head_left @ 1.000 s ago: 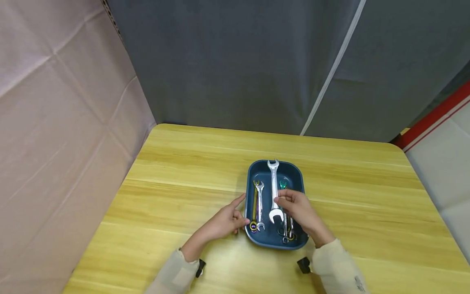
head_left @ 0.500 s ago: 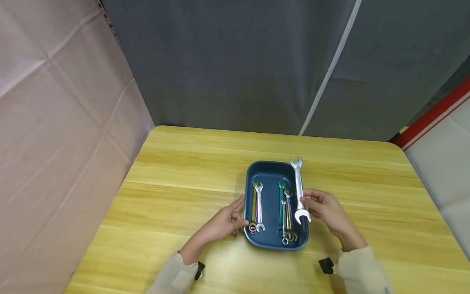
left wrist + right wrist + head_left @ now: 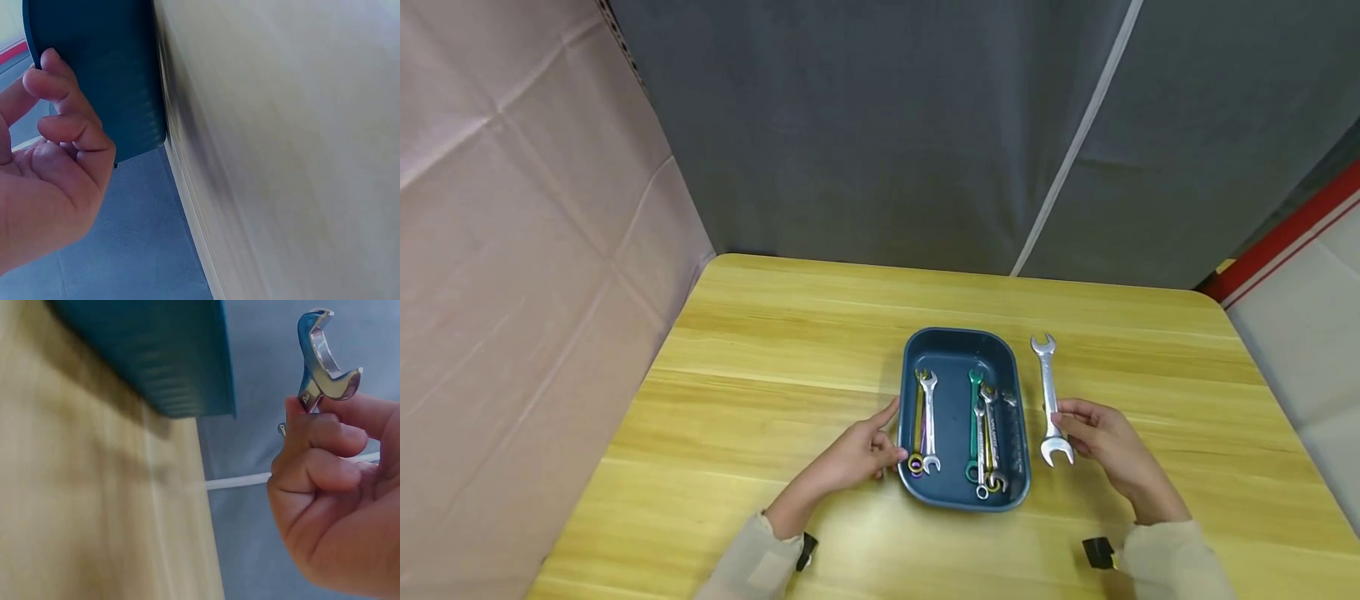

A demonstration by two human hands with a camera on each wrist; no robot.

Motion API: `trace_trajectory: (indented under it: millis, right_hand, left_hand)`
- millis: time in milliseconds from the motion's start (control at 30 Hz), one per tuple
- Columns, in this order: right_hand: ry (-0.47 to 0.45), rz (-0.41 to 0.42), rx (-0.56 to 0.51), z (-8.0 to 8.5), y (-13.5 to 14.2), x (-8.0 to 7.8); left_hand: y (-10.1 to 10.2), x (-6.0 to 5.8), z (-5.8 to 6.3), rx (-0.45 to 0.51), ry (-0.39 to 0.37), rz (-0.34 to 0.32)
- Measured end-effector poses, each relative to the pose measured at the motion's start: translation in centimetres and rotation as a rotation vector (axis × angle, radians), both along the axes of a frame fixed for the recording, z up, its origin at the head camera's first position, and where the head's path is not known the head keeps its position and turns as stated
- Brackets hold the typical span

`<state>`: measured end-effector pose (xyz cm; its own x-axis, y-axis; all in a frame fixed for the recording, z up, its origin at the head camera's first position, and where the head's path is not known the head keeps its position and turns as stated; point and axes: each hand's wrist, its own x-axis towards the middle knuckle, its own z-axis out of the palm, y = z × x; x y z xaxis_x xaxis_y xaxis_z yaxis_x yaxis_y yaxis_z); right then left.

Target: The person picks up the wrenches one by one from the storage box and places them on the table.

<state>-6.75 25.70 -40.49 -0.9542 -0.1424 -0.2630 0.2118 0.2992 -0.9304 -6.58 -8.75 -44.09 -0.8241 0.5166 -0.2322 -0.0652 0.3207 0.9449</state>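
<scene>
My right hand (image 3: 1105,437) pinches a large silver double open-end wrench (image 3: 1048,392) by its lower shaft, to the right of a dark blue tray (image 3: 958,335). In the right wrist view one forked end of the wrench (image 3: 325,365) rises above the curled fingers. At the tray's left side my left hand (image 3: 857,450) grips the rim between thumb and fingers, its index finger stretched along the outer wall. Inside the tray, a silver wrench (image 3: 929,417) and a gold wrench (image 3: 917,421) lie at the left. A green wrench (image 3: 974,417) and several silver ones lie at the right.
The tray stands on a yellow wood-grain table (image 3: 760,350). Behind the table hangs a dark grey curtain (image 3: 865,142) with a white strip. A pale pink sheet (image 3: 535,250) hangs at the left, a white panel with a red edge (image 3: 1292,242) at the right.
My right hand has carried the large wrench from above the tray, across its right rim, to beside it over the table. The left hand has stayed at the left rim.
</scene>
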Motion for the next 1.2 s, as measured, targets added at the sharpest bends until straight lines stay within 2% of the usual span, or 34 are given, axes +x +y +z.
trace_trajectory:
  millis: [367, 567, 767, 1200]
  right_hand:
    - [-0.071, -0.005, 0.000, -2.5, 0.6, 0.6]
    - [-0.123, -0.031, 0.043, -3.7, 0.5, 0.5]
    - [-0.156, -0.009, 0.084, -4.9, 1.0, 0.4]
    - [-0.194, 0.013, 0.056, -6.0, 1.4, 0.4]
  left_hand:
    - [0.0, 0.0, 0.1, 0.026, -0.019, -0.008]
    - [0.0, -0.1, 0.1, 0.022, -0.020, -0.006]
    - [0.0, -0.1, 0.0, 0.021, -0.019, -0.005]
    - [-0.2, -0.1, -0.3, 0.007, 0.029, -0.024]
